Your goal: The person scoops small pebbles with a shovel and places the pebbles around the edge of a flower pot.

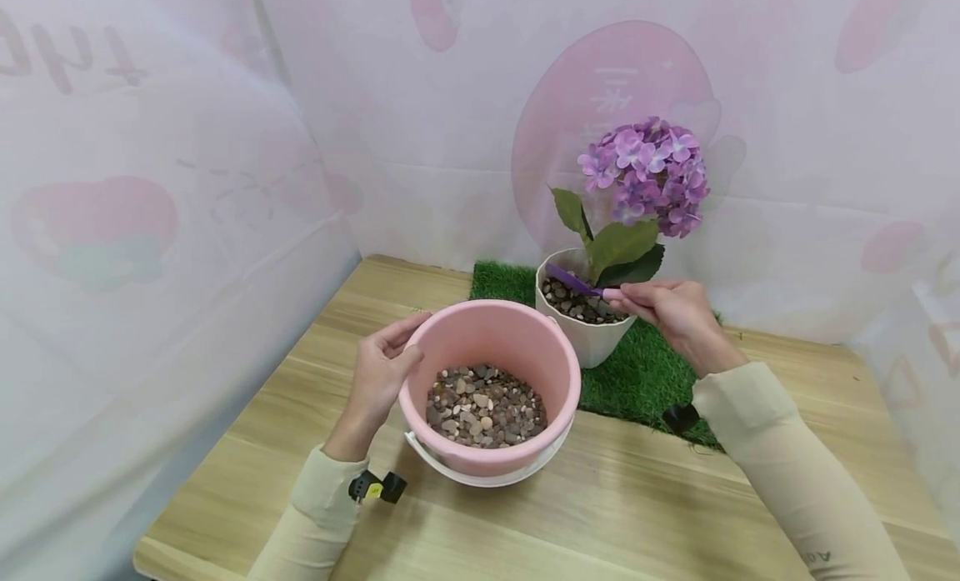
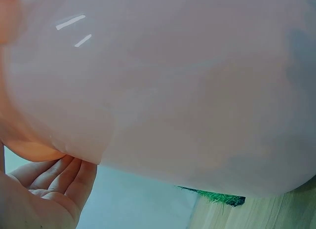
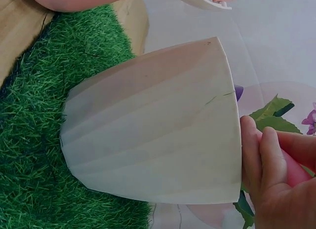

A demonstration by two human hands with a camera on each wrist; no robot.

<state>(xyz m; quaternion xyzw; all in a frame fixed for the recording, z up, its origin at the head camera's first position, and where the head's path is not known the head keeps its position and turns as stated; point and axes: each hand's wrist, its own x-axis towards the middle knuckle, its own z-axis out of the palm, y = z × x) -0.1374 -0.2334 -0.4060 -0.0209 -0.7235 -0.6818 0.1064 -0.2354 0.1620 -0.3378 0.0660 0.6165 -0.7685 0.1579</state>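
A pink bucket [image 1: 491, 456] with a white handle holds small multicoloured pebbles [image 1: 486, 406]. My left hand [image 1: 382, 364] rests against the left side of its rim, fingers fairly straight; in the left wrist view, those fingers [image 2: 59, 179] touch the rim's edge. A purple hydrangea [image 1: 652, 177] with green leaves stands in a white faceted pot [image 1: 588, 339], pebbles around its stem. Over this pot, my right hand [image 1: 678, 318] pinches the pink handle of a small trowel [image 1: 573, 281]. The trowel's purple blade lies tilted just above or on the pot's pebbles, pointing left.
Under the pot lies a green artificial grass mat [image 1: 637, 381], partly behind the bucket. Everything stands on a wood-grain table [image 1: 600, 498]. A pale printed cloth [image 1: 450, 206] hangs behind and at both sides.
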